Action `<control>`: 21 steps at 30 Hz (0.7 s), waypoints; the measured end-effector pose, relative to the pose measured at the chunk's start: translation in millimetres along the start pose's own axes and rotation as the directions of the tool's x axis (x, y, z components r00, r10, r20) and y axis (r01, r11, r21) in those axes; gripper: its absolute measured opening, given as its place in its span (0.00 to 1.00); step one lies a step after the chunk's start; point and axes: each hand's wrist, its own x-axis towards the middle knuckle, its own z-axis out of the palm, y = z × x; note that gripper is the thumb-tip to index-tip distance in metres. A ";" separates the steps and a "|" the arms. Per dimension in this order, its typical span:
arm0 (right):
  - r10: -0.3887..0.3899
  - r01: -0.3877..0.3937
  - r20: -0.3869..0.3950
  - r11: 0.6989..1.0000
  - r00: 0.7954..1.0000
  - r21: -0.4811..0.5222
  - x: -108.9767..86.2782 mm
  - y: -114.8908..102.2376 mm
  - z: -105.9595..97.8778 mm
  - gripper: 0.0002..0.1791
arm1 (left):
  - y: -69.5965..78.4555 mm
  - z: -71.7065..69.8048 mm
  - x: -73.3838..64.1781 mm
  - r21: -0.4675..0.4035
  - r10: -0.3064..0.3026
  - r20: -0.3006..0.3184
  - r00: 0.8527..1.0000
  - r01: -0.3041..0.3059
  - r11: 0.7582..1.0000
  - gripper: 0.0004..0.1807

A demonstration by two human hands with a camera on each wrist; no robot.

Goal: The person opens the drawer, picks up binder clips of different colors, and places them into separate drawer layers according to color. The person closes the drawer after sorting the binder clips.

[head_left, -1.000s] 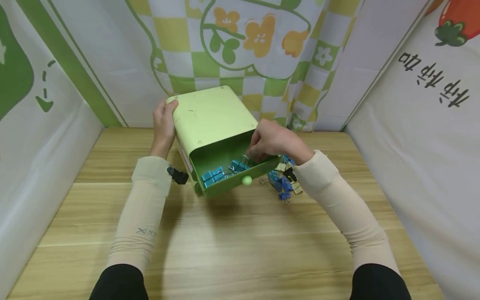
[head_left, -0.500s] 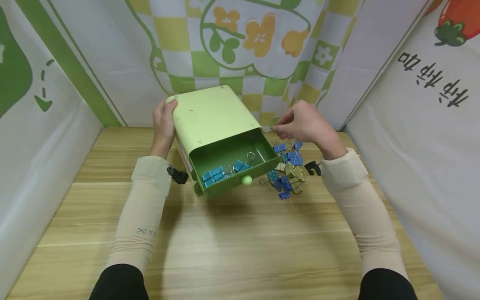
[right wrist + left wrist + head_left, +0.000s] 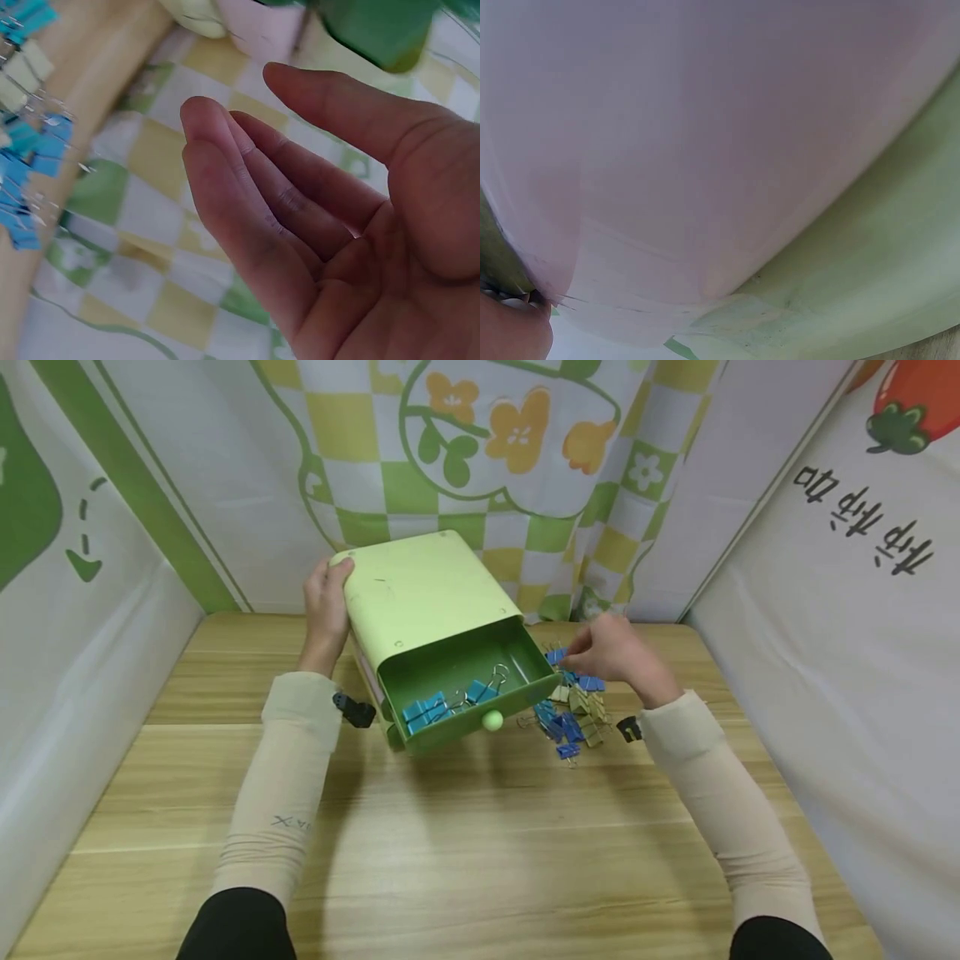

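Observation:
A light green drawer box [image 3: 427, 589] stands tilted at the back of the table, its dark green drawer [image 3: 517, 662] pulled out at the front. My left hand [image 3: 327, 610] grips the box's back left side, thumb over the top edge. Blue binder clips [image 3: 427, 712] lie in the drawer. Right of the drawer, my right hand [image 3: 618, 652] hovers at the back of a pile of blue and yellow binder clips [image 3: 577, 702]. In the right wrist view its fingers [image 3: 240, 217] are loosely bent, thumb apart, with nothing between them.
The wooden table [image 3: 480, 843] extends in front of the box. Behind it hangs a checkered curtain [image 3: 480, 460], with white printed panels on both sides. A round green knob [image 3: 492, 720] sticks out from the drawer front.
My right hand has left the drawer, moved right past its edge and come down by the clip pile. A blue clip it hid shows in the drawer. My left hand stays put.

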 end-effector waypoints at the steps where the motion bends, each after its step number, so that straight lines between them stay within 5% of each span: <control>1: 0.004 -0.004 0.009 1.000 1.000 -0.006 2.8 1.8 5.5 0.11 | 0.0 0.1 0.1 0.002 0.000 -0.001 1.000 0.000 1.000 0.13; 9: -0.004 0.006 0.024 0.997 1.000 -0.077 20.6 6.6 44.9 0.08 | -0.5 -1.3 -1.2 0.017 0.003 0.001 1.000 -0.003 1.000 0.13; 15: -0.030 0.031 0.018 0.999 0.999 -0.044 26.4 7.1 68.8 0.14 | -1.4 -1.1 -1.9 0.005 0.003 0.002 1.000 -0.003 1.000 0.12; 21: -0.099 0.096 -0.025 0.989 0.995 -0.109 29.8 5.6 84.2 0.04 | -0.7 -0.5 -1.6 0.010 0.009 0.001 1.000 -0.009 1.000 0.12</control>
